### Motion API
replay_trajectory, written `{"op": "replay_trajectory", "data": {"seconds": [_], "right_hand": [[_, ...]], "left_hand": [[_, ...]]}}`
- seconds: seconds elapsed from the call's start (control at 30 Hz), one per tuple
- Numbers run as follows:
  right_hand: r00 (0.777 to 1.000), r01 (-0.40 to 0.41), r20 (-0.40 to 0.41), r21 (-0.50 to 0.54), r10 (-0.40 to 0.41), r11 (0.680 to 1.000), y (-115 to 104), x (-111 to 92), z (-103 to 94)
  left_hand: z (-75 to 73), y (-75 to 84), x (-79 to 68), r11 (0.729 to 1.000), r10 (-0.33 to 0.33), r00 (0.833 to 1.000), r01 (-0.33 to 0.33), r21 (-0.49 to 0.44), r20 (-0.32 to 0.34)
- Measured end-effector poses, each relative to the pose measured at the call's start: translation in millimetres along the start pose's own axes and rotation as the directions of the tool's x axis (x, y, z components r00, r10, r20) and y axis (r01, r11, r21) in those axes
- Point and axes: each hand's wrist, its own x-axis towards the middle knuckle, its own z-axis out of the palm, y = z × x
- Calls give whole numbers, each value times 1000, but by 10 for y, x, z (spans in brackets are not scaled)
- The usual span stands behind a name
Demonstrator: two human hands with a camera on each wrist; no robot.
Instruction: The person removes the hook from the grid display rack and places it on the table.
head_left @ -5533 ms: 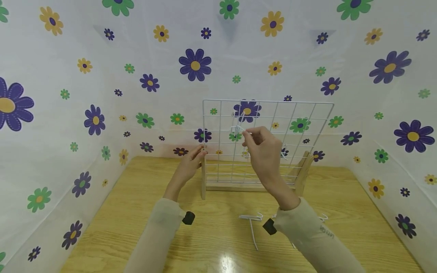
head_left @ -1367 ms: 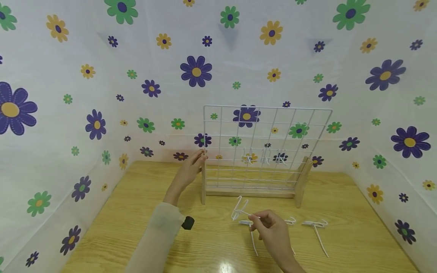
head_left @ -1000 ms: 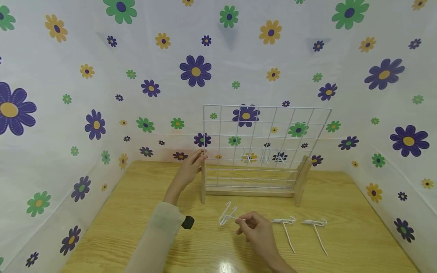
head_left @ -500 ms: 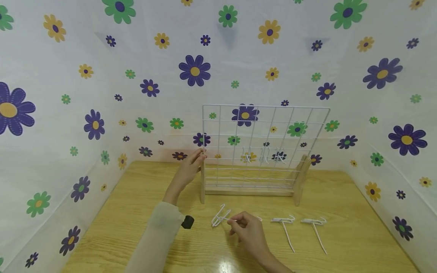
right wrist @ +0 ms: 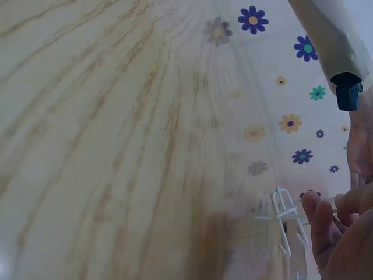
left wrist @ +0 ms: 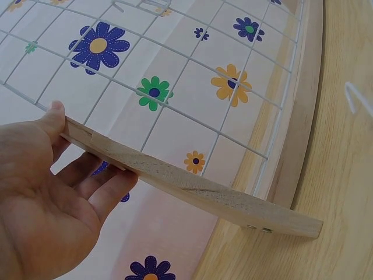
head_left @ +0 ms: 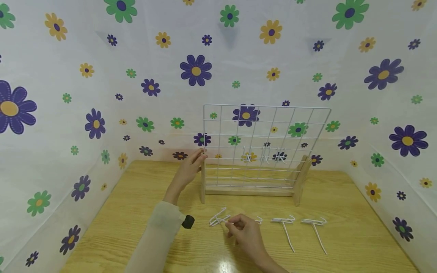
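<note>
A white wire grid panel (head_left: 266, 106) stands in a wooden stand. My left hand (head_left: 189, 167) grips the stand's left upright (left wrist: 210, 195), thumb on one side and fingers on the other in the left wrist view. Down at the table, my right hand (head_left: 247, 235) pinches the stem of a white wire hook (head_left: 217, 220) between thumb and fingertips. Its looped end points left, low over the wood. Partly behind the right hand lies another hook (head_left: 259, 220). Two more hooks, one in the middle (head_left: 283, 220) and one farther right (head_left: 315, 222), lie beside it.
Three hooks hang in a row on the grid's lower middle, the leftmost (head_left: 248, 157) near its centre. The wooden table (head_left: 143, 235) runs back to a flower-printed sheet (head_left: 153, 113) on the back and sides. The stand's right upright (head_left: 300, 182) leans outward.
My right hand has come down from the grid to the table. With a hook pinched, it has shifted left past the lying hooks and lowered it. My left hand has stayed on the upright.
</note>
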Motion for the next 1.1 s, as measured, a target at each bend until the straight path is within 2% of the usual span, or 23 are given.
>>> {"op": "replay_trajectory", "data": {"seconds": [0.27,0.43,0.63,0.87,1.0,1.1], "right_hand": [[997,-61,48,6,61,998,-7,-58,1],[986,-97,135,22,93,995,-27,-136,21],[967,-105,228,-51,114,993,-64,-221,25],[953,-159,263,-2,153,987,-29,-245,59],[941,-193,280,-8,188,981,5,-258,64],[940,-181,284,-51,188,982,21,-261,63]], "left_hand": [[2,2,7,1000,5,1000,-5,19,-8],[4,2,7,1000,5,1000,-5,16,-5],[0,-31,20,999,5,1000,-5,34,1],[-4,-22,5,1000,7,1000,-7,29,3],[1,-13,-1,1000,-1,1000,1,28,-1],[2,-11,-4,1000,2,1000,-2,26,3]]}}
